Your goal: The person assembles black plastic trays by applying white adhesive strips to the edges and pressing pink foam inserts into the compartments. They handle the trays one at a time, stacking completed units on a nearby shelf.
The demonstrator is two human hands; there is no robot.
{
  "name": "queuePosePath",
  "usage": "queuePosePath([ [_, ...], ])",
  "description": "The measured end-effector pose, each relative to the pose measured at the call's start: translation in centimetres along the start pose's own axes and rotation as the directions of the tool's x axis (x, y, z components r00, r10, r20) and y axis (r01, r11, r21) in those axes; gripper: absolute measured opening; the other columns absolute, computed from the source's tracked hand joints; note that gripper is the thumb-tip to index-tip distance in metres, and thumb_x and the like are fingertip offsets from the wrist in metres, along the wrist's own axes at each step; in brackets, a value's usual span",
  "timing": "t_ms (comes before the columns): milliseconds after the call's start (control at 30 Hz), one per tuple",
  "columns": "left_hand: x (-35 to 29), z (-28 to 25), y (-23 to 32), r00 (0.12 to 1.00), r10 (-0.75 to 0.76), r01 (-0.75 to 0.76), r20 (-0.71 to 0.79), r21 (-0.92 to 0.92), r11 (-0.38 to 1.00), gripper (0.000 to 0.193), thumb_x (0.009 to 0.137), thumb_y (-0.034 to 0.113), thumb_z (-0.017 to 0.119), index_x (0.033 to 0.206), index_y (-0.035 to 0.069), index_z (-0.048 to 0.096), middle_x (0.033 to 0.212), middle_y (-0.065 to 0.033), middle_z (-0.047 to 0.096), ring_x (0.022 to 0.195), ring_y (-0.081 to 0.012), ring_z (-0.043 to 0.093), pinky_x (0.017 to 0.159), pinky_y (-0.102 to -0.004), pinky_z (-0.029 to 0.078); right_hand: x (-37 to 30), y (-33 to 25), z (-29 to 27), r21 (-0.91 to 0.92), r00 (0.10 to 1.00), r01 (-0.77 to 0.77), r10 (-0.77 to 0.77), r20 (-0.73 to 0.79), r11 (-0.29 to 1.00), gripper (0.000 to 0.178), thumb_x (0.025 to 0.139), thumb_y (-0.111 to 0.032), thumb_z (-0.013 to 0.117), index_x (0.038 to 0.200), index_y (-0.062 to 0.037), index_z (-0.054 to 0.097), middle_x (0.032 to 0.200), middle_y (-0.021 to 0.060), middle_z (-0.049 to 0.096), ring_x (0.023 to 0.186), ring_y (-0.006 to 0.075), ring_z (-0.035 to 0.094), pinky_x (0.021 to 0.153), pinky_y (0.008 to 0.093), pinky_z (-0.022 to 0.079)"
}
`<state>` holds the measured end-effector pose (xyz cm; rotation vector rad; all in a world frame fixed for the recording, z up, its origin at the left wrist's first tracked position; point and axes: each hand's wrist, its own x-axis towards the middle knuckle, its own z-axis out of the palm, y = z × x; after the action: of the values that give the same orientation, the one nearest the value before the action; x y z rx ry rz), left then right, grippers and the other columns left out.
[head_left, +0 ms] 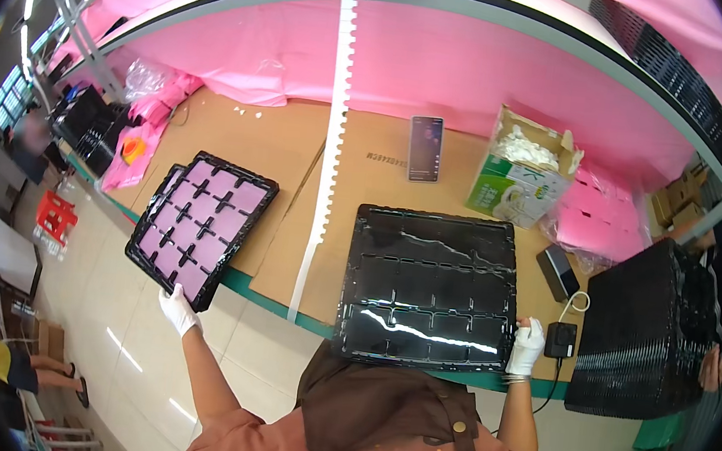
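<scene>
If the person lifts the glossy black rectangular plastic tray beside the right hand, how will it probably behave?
The glossy black rectangular plastic tray is probably light, since it looks thin and moulded. Its ridges and raised rim should give some stiffness. Its bright reflections suggest it may be slippery.

phone (425,149) behind middle tray (429,286) | box (503,190) right of phone | tray stack (635,338) far right
</scene>
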<state>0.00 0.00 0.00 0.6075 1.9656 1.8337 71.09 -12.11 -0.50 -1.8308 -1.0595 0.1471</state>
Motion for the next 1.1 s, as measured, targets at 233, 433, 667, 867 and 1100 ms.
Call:
queuePosePath([
  [233, 0.0, 0.4, -0.1, 0.978, 0.093, -0.095, -0.185, 0.001, 0.996, 0.046, 0.086, 0.005, 0.057, 0.129, -0.007, 0.049, 0.114, -0.0159, 0.060, 0.095, -0.0238, 0.061, 0.089, -0.0330, 0.048, -0.3, 0.0, 1.5, 0.042, 0.999, -0.052, 0.051, 0.016, 0.998, 0.029, 0.096, -0.018, 0.051, 0.081, 0.0021, 0.065, 0.073, 0.0090, 0.060, 0.068, 0.0200, 0.057, 0.064, 0.0331, 0.044],
  [433, -0.5, 1.3, 0.5, 0.957, 0.105, -0.060, -0.271, 0.170, 0.984, 0.050, 0.083, 0.011, 0.059, 0.128, -0.008, 0.051, 0.117, -0.0220, 0.061, 0.098, -0.0301, 0.062, 0.090, -0.0366, 0.048, -0.2, 1.9, 1.4, 0.031, 1.000, -0.029, 0.028, 0.013, 0.999, 0.029, 0.098, -0.020, 0.051, 0.082, 0.0009, 0.064, 0.070, 0.0030, 0.056, 0.061, 0.0097, 0.047, 0.057, 0.0268, 0.038],
  [667, -0.7, 1.5, 0.6, 0.936, 0.128, -0.023, -0.329, 0.305, 0.952, 0.054, 0.084, 0.013, 0.061, 0.132, -0.008, 0.048, 0.121, -0.0252, 0.060, 0.104, -0.0337, 0.061, 0.093, -0.0385, 0.047, -0.2, 1.1, 1.1, 0.042, 0.998, -0.062, 0.060, 0.033, 0.997, 0.031, 0.098, -0.022, 0.051, 0.083, 0.0008, 0.065, 0.070, 0.0026, 0.056, 0.061, 0.0097, 0.046, 0.057, 0.0272, 0.038],
  [867, -0.4, 1.2, -0.1, 0.933, 0.103, -0.030, -0.344, 0.212, 0.977, 0.054, 0.085, 0.014, 0.061, 0.133, -0.007, 0.046, 0.126, -0.0236, 0.056, 0.107, -0.0314, 0.060, 0.093, -0.0381, 0.047, -0.4, 1.0, 1.2, 0.061, 0.996, -0.087, 0.086, 0.024, 0.994, 0.032, 0.099, -0.023, 0.052, 0.083, 0.0010, 0.065, 0.071, 0.0031, 0.056, 0.061, 0.0105, 0.047, 0.057, 0.0277, 0.038],
  [1100, -1.1, 0.2, -0.2, 0.925, 0.064, -0.024, -0.374, 0.109, 0.994, 0.055, 0.086, 0.013, 0.061, 0.134, -0.006, 0.044, 0.125, -0.0225, 0.056, 0.105, -0.0286, 0.060, 0.093, -0.0370, 0.048, -0.1, 0.9, 1.1, 0.028, 0.997, -0.067, 0.066, 0.034, 0.997, 0.031, 0.099, -0.023, 0.051, 0.083, 0.0015, 0.064, 0.071, 0.0040, 0.056, 0.061, 0.0108, 0.047, 0.057, 0.0279, 0.038],
])
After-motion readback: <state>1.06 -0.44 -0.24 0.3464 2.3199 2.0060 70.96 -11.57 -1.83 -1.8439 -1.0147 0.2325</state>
